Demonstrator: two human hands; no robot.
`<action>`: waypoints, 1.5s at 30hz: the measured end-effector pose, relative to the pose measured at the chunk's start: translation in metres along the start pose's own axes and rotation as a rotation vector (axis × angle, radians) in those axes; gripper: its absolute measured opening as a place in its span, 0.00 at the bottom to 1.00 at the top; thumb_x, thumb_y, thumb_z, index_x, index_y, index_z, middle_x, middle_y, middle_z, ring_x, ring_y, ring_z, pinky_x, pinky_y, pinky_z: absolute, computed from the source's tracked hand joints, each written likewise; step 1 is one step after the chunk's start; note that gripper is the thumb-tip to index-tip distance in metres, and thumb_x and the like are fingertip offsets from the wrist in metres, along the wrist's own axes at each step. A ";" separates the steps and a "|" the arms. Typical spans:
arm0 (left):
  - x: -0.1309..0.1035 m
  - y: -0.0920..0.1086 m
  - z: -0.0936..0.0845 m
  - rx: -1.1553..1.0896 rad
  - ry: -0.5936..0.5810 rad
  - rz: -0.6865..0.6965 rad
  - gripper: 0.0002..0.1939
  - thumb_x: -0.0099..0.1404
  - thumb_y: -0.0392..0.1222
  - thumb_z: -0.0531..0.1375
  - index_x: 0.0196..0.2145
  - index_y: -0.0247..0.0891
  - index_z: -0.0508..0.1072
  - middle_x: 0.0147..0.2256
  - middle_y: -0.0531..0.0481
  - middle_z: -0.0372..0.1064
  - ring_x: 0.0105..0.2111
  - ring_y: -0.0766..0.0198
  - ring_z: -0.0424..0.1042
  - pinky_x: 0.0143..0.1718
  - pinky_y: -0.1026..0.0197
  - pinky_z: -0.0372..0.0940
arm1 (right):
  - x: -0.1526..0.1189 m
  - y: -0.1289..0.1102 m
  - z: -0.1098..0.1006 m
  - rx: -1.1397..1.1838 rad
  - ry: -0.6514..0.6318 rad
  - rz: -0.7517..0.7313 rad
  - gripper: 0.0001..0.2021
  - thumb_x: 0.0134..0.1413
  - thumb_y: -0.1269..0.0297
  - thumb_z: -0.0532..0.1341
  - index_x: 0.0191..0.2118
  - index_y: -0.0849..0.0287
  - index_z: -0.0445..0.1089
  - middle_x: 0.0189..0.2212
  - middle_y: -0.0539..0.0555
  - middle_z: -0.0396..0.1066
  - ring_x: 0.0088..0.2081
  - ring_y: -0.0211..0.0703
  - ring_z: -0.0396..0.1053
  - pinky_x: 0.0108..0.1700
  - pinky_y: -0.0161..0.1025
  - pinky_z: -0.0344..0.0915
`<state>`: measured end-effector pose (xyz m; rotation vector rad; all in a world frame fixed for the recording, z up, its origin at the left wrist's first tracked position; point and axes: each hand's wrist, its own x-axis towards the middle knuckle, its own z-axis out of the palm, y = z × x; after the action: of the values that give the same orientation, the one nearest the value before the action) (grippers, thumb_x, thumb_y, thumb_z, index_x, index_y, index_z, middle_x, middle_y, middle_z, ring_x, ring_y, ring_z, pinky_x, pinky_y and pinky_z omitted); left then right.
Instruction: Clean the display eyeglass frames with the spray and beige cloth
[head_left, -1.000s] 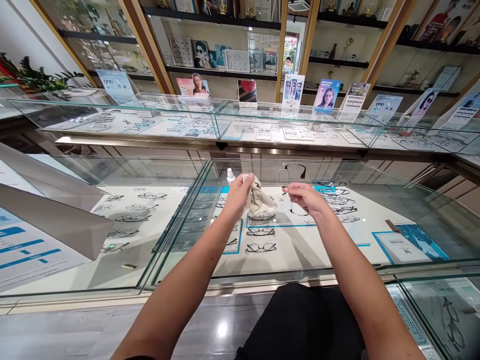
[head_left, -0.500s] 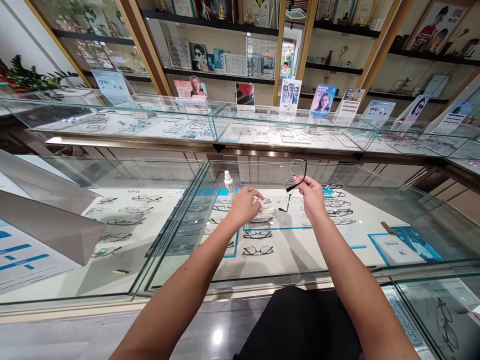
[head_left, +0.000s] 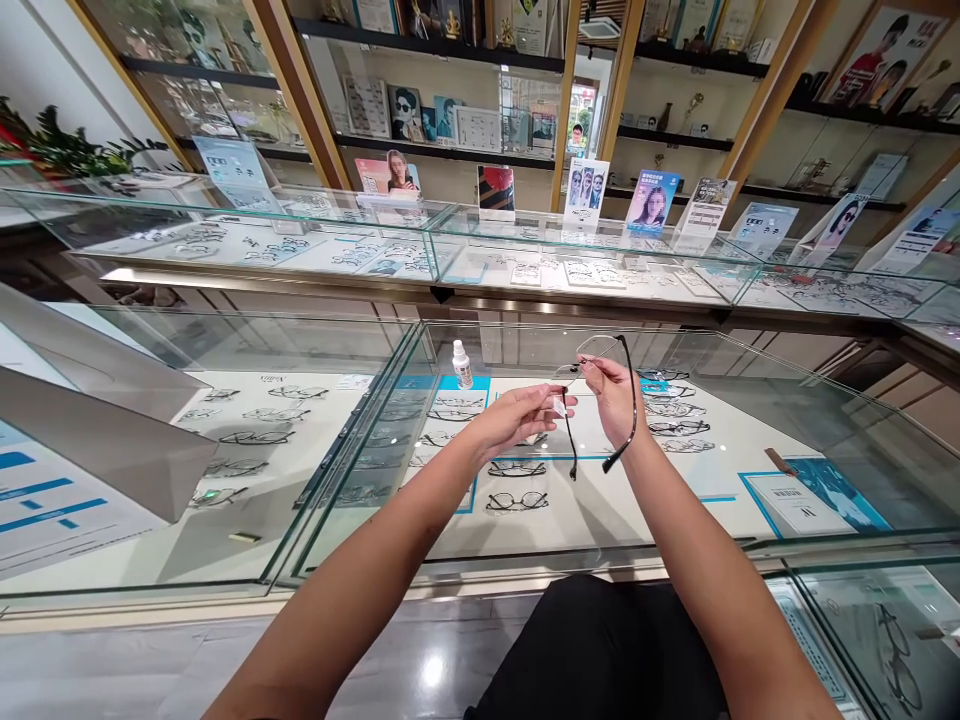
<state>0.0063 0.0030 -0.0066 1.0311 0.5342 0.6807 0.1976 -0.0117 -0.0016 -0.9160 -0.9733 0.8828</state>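
A pair of glasses (head_left: 632,400) with thin rims and dark temples is pinched in my right hand (head_left: 613,400), at the rim near the bridge. One dark temple hangs down at the right, the other lower left. My left hand (head_left: 517,415) is at the left side of these glasses, fingers closed around a small white tag or cloth (head_left: 559,406) beside the temple. A small white bottle (head_left: 461,366) stands upright on the glass counter, left of and beyond my left hand. Under the glass lie rows of glasses (head_left: 517,501).
A glass counter (head_left: 525,560) spans the front, and a long glass case (head_left: 480,290) runs behind it. Large white folded card (head_left: 82,470) stands at the left. Several signs, including a blue one (head_left: 651,200), line the back case. Brochures (head_left: 795,500) lie at the right.
My left hand has moved right, away from the pale cloth-like item on the counter, to the glasses. My right hand has turned the glasses so their temples point down and nearer.
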 end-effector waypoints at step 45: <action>-0.001 0.007 -0.005 0.051 0.124 0.127 0.19 0.61 0.53 0.71 0.40 0.36 0.75 0.35 0.50 0.76 0.29 0.69 0.74 0.36 0.64 0.66 | -0.006 -0.014 0.005 0.163 -0.144 0.094 0.13 0.39 0.58 0.73 0.34 0.53 0.79 0.23 0.46 0.64 0.24 0.35 0.51 0.32 0.41 0.55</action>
<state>0.0003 0.0078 -0.0023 1.0814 0.6002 0.8511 0.1937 -0.0209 0.0110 -0.7718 -0.9711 1.1035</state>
